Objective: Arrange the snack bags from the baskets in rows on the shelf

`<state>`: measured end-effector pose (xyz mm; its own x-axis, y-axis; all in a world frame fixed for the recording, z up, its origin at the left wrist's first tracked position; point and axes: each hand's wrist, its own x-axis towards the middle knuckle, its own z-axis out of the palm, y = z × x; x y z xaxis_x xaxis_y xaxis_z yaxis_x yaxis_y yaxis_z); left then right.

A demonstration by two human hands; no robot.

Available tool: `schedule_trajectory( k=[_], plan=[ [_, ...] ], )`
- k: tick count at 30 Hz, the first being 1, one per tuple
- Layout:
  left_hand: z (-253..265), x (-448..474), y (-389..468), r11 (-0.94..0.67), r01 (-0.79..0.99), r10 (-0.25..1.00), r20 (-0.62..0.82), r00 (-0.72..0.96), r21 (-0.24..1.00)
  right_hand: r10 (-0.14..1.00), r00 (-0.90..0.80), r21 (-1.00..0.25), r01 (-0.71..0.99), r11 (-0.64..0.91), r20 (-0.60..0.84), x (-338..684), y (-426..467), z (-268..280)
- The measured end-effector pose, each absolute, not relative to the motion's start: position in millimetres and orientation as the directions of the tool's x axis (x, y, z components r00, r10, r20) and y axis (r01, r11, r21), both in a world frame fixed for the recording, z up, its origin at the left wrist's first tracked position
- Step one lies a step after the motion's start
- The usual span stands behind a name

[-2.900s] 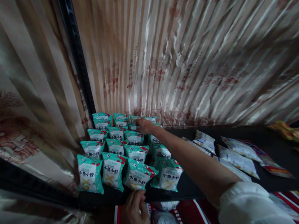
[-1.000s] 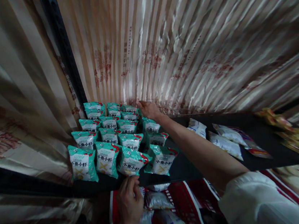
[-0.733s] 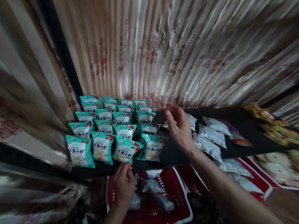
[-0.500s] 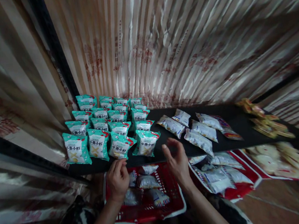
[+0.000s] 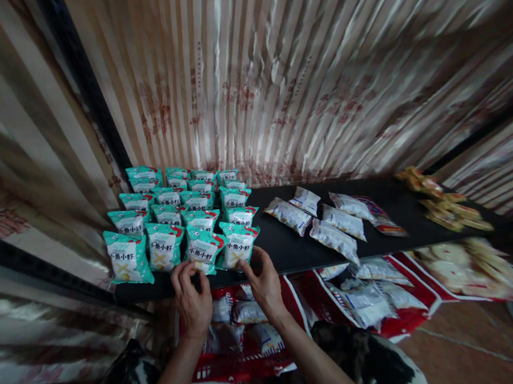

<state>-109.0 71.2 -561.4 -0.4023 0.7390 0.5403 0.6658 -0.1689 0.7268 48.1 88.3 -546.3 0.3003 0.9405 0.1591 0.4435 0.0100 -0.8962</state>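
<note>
Teal and white snack bags stand in rows at the left of a black shelf (image 5: 286,247). At the front row, my left hand (image 5: 193,299) has its curled fingers and thumb at the lower left corner of the third snack bag (image 5: 204,250). My right hand (image 5: 266,283) grips the lower right side of the rightmost front snack bag (image 5: 238,244), thumb on its front and fingers along its side. These two bags lean close together. Two more front bags, a left one (image 5: 128,257) and its neighbour (image 5: 165,247), stand beside them.
Several white and blue packets (image 5: 334,238) lie flat on the shelf, with yellow packets (image 5: 451,215) farther right. Below the shelf edge are a red basket (image 5: 241,368) under my hands, another red basket (image 5: 406,320) and packs of pale food (image 5: 472,271). Striped curtain (image 5: 242,75) hangs behind.
Both hands have come up to the front bags; my right hand has moved left onto the rightmost one. That bag has shifted left towards its neighbour. The view has shifted slightly.
</note>
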Motion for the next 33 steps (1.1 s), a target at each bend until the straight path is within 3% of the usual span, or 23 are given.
schedule_trajectory(
  k=[5, 9, 13, 17, 29, 33],
  plan=[
    [-559, -110, 72, -0.175, 0.661, 0.727, 0.548, -0.413, 0.73, 0.936, 0.288, -0.872, 0.487, 0.041, 0.205, 41, 87, -552],
    [-560, -110, 69, -0.179, 0.717, 0.7, 0.599, -0.388, 0.674, 0.941, 0.276, -0.901, 0.43, 0.063, 0.197, 52, 85, -551],
    [-563, -105, 65, -0.268, 0.793, 0.695, 0.68, -0.235, 0.548, 0.913, 0.36, -0.919, 0.392, 0.037, 0.191, 75, 101, -556],
    [-565, -98, 65, -0.342, 0.81, 0.692, 0.711, -0.125, 0.476, 0.943, 0.279, -0.929, 0.363, 0.072, 0.182, 88, 127, -567],
    [-567, -93, 71, -0.351, 0.802, 0.69, 0.713, -0.127, 0.484, 0.954, 0.156, -0.927, 0.32, 0.197, 0.257, 89, 150, -574],
    [-565, -93, 71, -0.361, 0.8, 0.669, 0.731, -0.136, 0.48, 0.967, 0.204, -0.972, 0.208, 0.11, 0.153, 95, 164, -562]
  ],
)
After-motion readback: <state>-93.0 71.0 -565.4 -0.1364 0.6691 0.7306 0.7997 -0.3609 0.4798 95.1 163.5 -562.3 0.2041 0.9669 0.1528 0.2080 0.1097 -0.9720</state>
